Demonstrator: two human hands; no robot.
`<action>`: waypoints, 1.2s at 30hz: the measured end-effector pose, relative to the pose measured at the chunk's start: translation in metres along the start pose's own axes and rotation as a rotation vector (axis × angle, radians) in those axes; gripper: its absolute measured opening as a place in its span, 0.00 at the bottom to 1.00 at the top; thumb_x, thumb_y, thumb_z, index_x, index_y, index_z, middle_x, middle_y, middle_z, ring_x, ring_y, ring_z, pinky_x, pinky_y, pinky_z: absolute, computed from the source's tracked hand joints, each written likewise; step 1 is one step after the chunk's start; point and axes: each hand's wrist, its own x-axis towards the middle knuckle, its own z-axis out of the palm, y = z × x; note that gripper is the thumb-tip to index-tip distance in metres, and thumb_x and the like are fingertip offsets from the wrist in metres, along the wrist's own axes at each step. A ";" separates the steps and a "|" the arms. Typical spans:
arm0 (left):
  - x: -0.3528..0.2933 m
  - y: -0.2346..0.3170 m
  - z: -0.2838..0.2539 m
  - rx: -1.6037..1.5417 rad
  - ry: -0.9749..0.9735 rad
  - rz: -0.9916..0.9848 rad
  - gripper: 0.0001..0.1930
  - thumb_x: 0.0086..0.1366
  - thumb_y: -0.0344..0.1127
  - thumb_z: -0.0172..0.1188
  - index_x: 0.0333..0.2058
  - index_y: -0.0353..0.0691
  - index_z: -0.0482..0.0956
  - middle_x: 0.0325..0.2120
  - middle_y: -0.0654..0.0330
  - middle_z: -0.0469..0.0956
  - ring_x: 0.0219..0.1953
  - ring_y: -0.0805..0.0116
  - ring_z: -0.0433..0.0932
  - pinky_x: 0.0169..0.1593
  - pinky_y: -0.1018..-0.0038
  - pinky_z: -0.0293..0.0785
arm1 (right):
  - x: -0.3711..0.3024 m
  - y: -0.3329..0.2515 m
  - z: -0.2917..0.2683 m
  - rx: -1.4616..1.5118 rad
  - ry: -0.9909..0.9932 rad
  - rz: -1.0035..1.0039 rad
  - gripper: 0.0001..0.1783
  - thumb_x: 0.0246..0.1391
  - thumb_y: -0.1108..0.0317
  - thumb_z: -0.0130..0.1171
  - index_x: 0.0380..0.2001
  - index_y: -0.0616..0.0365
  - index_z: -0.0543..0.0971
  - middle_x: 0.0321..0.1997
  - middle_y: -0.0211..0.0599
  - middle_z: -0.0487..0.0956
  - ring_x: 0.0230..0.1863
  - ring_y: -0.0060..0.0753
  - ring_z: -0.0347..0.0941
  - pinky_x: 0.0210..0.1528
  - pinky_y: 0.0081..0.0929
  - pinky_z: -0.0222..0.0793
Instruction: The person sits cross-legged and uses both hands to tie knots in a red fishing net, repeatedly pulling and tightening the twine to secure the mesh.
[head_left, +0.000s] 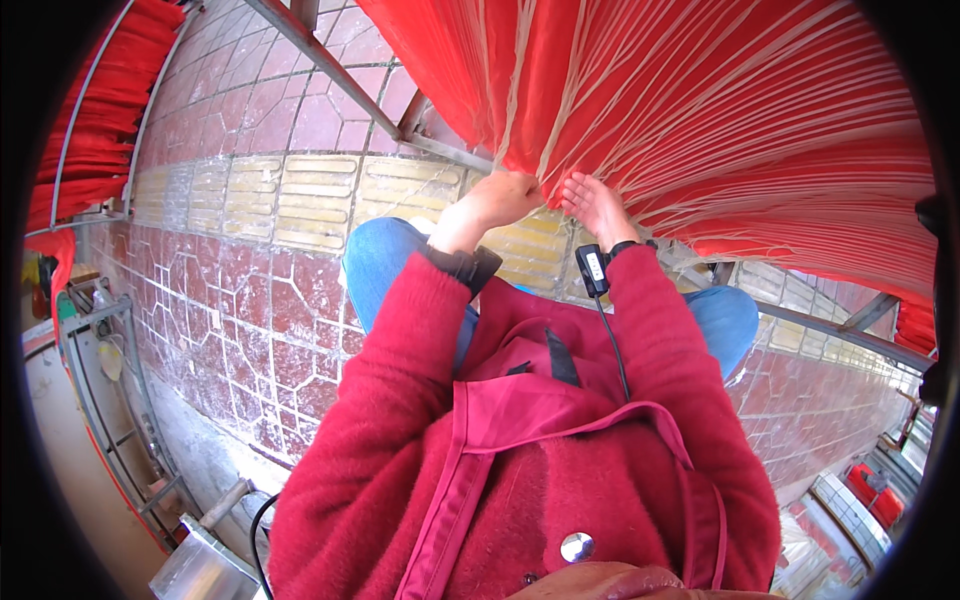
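A large red cloth (545,80), covered with pale threads (790,110) that fan out from its lower edge, hangs gathered in front of me. My left hand (500,198) is closed at that lower edge, fingertips pinched on the cloth where several threads come together. Just to its right, my right hand (598,207) has its fingers stretched out side by side, the palm partly showing. It lies against the threads and a small red fold between the two hands. What the left fingertips grip exactly is partly hidden.
A metal frame (340,75) runs beneath the cloth, with another bar (800,318) at the right. Paving tiles (240,300) with a yellow ribbed strip (270,195) cover the ground. More red cloth (95,120) hangs on a rack at the far left. A cable runs from my right wrist.
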 end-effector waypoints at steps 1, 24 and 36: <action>0.000 0.000 0.000 0.002 -0.004 -0.005 0.15 0.61 0.46 0.56 0.36 0.39 0.81 0.33 0.46 0.81 0.40 0.48 0.80 0.44 0.58 0.74 | -0.004 -0.001 -0.001 -0.007 -0.001 0.001 0.16 0.65 0.61 0.49 0.50 0.60 0.73 0.49 0.43 0.78 0.48 0.38 0.76 0.51 0.38 0.76; 0.006 -0.022 0.002 0.152 0.074 -0.226 0.18 0.62 0.35 0.47 0.43 0.36 0.83 0.44 0.41 0.79 0.50 0.47 0.78 0.54 0.58 0.74 | -0.094 -0.049 0.088 -0.521 0.135 -0.816 0.14 0.65 0.66 0.54 0.49 0.62 0.73 0.36 0.34 0.79 0.29 0.19 0.75 0.30 0.16 0.72; 0.006 -0.034 0.012 0.187 -0.001 -0.129 0.17 0.61 0.43 0.52 0.40 0.40 0.83 0.40 0.46 0.81 0.46 0.48 0.79 0.50 0.58 0.75 | -0.087 -0.065 0.118 -0.612 0.364 -0.956 0.10 0.59 0.63 0.61 0.34 0.61 0.77 0.23 0.30 0.78 0.20 0.20 0.72 0.25 0.21 0.70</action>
